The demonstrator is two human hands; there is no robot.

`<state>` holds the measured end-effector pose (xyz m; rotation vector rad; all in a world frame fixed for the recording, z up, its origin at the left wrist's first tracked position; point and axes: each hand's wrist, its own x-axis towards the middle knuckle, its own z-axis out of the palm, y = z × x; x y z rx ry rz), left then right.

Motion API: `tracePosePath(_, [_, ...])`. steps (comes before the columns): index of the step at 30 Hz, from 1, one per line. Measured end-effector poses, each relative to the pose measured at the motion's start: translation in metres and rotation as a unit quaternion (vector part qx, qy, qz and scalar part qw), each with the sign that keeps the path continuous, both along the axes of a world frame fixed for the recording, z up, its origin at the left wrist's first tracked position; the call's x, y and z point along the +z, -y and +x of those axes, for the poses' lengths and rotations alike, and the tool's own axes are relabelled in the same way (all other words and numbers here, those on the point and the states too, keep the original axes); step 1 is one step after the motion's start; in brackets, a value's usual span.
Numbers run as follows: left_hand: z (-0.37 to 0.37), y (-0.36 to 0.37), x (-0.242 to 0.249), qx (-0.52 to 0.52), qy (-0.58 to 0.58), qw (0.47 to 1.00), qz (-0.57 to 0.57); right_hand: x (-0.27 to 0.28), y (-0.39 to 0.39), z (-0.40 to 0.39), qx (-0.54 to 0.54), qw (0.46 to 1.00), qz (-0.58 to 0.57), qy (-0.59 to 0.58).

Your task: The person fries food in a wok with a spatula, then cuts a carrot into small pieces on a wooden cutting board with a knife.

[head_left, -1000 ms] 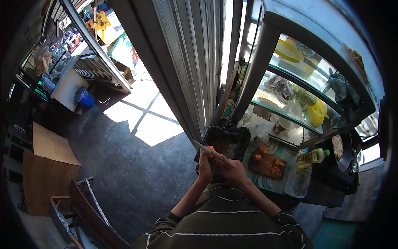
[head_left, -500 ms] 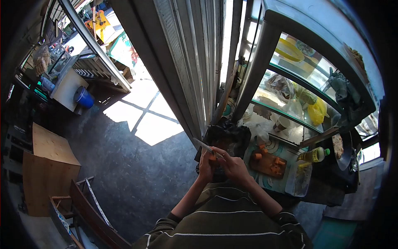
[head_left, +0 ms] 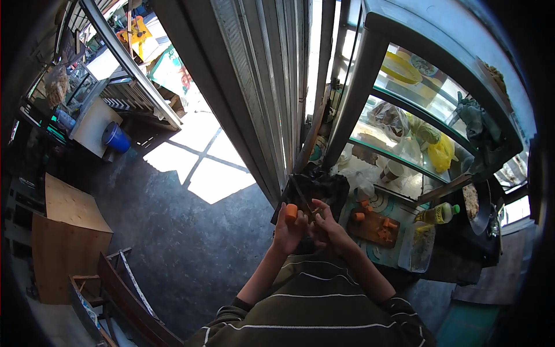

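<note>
My left hand (head_left: 289, 232) is closed around a thick orange carrot piece (head_left: 291, 212), whose end stands up beside the thumb. Close on its right, my right hand (head_left: 330, 232) grips a knife (head_left: 298, 189) with the blade pointing up and away from me. The blade looks dark and is apart from the carrot. Just beyond both hands lies an open black plastic bag (head_left: 332, 183); its contents are hard to make out. To the right, a brown cutting board (head_left: 361, 229) carries several cut carrot chunks (head_left: 386, 232).
Beyond the board stands a glass display cabinet (head_left: 378, 95) with bags inside. A green-capped oil bottle (head_left: 435, 215), a clear plastic container (head_left: 417, 250) and a wok (head_left: 478, 214) are at right. A folding metal shutter (head_left: 248, 87) rises ahead. A wooden bench (head_left: 130, 301) is at lower left.
The knife has swung from pointing up-left across the left hand to pointing away over the bag. The hands have moved slightly apart, and the carrot piece now shows clearly in my left hand.
</note>
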<state>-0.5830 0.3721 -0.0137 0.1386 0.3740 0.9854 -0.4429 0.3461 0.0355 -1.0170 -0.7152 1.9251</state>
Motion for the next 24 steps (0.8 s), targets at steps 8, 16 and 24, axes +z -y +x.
tracePosePath(8, [-0.003,-0.006,-0.002,-0.015,-0.100,0.994,-0.048,-0.010,0.002,-0.003,0.039,0.965,0.138,0.220])
tracePosePath(16, [0.003,-0.003,0.005,0.055,-0.139,0.988,-0.029,0.004,0.007,-0.010,0.074,0.766,0.322,0.551])
tracePosePath(24, [0.008,-0.005,-0.013,0.125,-0.190,0.973,0.018,-0.014,0.007,-0.012,0.046,0.714,0.390,0.580])
